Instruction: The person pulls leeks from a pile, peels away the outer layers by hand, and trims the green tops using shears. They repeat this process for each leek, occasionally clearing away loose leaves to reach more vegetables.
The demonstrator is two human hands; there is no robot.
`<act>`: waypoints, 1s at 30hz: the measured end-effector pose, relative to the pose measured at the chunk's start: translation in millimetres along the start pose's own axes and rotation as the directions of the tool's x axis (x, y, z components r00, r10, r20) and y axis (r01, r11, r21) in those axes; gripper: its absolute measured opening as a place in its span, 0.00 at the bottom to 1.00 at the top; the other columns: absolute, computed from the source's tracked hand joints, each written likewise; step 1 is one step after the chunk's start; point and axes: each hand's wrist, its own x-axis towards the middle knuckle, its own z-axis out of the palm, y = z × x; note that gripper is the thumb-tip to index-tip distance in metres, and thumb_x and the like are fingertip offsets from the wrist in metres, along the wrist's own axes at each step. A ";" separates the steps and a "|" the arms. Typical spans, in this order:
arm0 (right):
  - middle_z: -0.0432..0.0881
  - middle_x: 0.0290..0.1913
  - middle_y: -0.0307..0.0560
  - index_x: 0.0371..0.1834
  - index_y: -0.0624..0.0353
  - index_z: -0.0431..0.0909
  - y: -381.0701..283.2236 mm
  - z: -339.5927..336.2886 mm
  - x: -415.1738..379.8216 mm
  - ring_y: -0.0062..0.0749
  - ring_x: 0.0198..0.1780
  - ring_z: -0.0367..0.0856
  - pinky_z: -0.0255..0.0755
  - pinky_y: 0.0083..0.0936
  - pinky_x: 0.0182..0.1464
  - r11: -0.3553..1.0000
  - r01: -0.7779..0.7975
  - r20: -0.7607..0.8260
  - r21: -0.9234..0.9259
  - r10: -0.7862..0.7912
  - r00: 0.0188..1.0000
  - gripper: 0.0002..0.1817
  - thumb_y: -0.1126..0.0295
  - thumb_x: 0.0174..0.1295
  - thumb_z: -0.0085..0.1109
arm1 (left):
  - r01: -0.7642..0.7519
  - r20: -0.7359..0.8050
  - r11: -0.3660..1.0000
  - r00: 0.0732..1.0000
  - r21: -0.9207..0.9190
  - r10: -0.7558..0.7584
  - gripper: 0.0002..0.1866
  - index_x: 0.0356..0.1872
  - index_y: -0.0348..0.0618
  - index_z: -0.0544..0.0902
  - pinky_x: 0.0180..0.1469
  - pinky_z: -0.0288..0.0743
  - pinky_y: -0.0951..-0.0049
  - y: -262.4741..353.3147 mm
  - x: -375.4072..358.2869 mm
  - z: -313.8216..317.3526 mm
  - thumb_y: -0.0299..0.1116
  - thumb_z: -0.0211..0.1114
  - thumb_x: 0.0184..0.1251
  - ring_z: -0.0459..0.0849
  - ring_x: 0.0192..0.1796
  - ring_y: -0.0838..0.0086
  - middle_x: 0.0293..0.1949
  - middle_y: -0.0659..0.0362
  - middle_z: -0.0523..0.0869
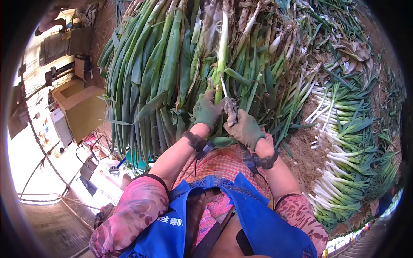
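My left hand [207, 109], in a dirty green glove, is closed around a green onion [222, 49] near where its white stalk turns green. The onion's white end points away from me. In my right hand [246, 130], also gloved, is a grimy grey blow gun [231, 111]. Its thin nozzle lies against the onion, just above my left fingers. Under and beyond both hands spreads a large heap of unpeeled green onions [165, 64], with long leaves hanging toward me on the left. Loose blurred skins lie beside the onion's white end.
To the right, cleaned green onions [340, 159] lie in a long row on the ground, white ends toward me. Brown root and skin scraps [303, 152] cover the ground between. At left stand an open cardboard box [84, 107] and a white container [61, 125].
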 end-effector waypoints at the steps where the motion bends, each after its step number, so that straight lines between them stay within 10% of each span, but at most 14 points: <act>1: 0.84 0.35 0.62 0.39 0.67 0.77 -0.1 1.7 -1.9 0.56 0.40 0.85 0.79 0.38 0.40 0.999 -0.034 -0.007 -0.009 0.034 0.999 0.17 0.60 0.60 0.59 | 0.020 0.012 1.000 1.000 -0.023 -0.019 0.24 0.48 0.45 0.82 0.43 0.78 0.54 -4.0 -1.1 5.6 0.51 0.71 0.57 0.87 0.41 0.50 0.37 0.46 0.88; 7: 0.84 0.28 0.55 0.38 0.67 0.77 -10.7 -20.6 80.7 0.39 0.30 0.87 0.78 0.32 0.33 0.980 -0.163 -0.159 -0.118 0.144 0.977 0.18 0.59 0.59 0.63 | 0.032 0.004 0.999 0.999 0.009 -0.032 0.23 0.49 0.45 0.80 0.44 0.78 0.53 -20.6 -1.8 20.3 0.49 0.70 0.58 0.86 0.42 0.49 0.37 0.46 0.87; 9: 0.84 0.28 0.56 0.38 0.66 0.77 -15.4 -18.2 58.2 0.43 0.29 0.86 0.78 0.34 0.33 0.937 -0.094 -0.021 0.336 0.108 0.994 0.18 0.59 0.58 0.64 | 0.034 0.004 0.999 0.999 -0.018 -0.034 0.24 0.48 0.44 0.79 0.43 0.78 0.52 -30.6 -0.4 29.4 0.49 0.70 0.58 0.86 0.41 0.49 0.37 0.45 0.87; 17: 0.83 0.30 0.64 0.39 0.62 0.81 -0.4 -9.1 90.2 0.55 0.37 0.85 0.79 0.36 0.38 0.979 -0.077 -0.147 -0.188 0.049 0.988 0.19 0.54 0.61 0.58 | 0.063 0.046 0.993 0.997 0.103 -0.068 0.24 0.47 0.44 0.77 0.42 0.77 0.50 -33.2 -12.5 34.1 0.50 0.70 0.58 0.86 0.40 0.46 0.35 0.44 0.86; 19: 0.84 0.22 0.51 0.32 0.67 0.80 -45.1 -38.3 123.4 0.34 0.22 0.85 0.78 0.29 0.28 0.975 -0.143 0.090 0.172 0.129 0.988 0.15 0.62 0.58 0.62 | 0.059 0.034 0.996 0.998 0.068 -0.061 0.24 0.47 0.44 0.77 0.42 0.77 0.50 -24.8 -17.8 28.9 0.51 0.70 0.59 0.86 0.39 0.46 0.35 0.44 0.87; 21: 0.85 0.25 0.48 0.32 0.60 0.81 -25.5 -33.1 198.4 0.33 0.22 0.85 0.80 0.29 0.27 0.981 -0.184 0.127 0.058 0.175 0.976 0.08 0.66 0.58 0.62 | 0.073 0.041 0.996 0.996 0.057 -0.075 0.24 0.48 0.44 0.78 0.42 0.77 0.50 -20.2 -20.1 27.4 0.51 0.69 0.59 0.86 0.39 0.46 0.35 0.44 0.87; 23: 0.85 0.26 0.44 0.32 0.57 0.81 -29.4 -51.2 230.5 0.35 0.26 0.87 0.80 0.29 0.27 0.640 0.505 0.379 -0.580 -0.336 0.862 0.05 0.72 0.63 0.55 | 0.073 0.042 0.996 0.996 0.040 -0.075 0.25 0.49 0.42 0.78 0.42 0.78 0.53 -22.1 -20.6 28.9 0.50 0.69 0.60 0.87 0.39 0.49 0.35 0.45 0.87; 26: 0.86 0.29 0.52 0.34 0.55 0.83 -34.7 -50.2 227.7 0.38 0.32 0.88 0.81 0.30 0.34 0.965 0.116 0.221 -0.234 -0.063 0.973 0.08 0.65 0.62 0.55 | 0.086 0.070 0.992 0.994 -0.093 -0.080 0.26 0.51 0.38 0.79 0.42 0.79 0.60 -21.8 -23.6 26.9 0.48 0.68 0.62 0.88 0.37 0.56 0.36 0.45 0.88; 30: 0.84 0.35 0.49 0.41 0.63 0.78 -31.8 -48.9 124.7 0.32 0.38 0.83 0.77 0.28 0.44 0.996 -0.089 0.079 -0.013 0.090 0.993 0.18 0.59 0.55 0.65 | 0.142 0.213 0.945 0.974 -0.296 -0.080 0.24 0.51 0.36 0.80 0.43 0.79 0.64 -8.3 -38.2 21.9 0.46 0.67 0.63 0.87 0.38 0.64 0.39 0.47 0.88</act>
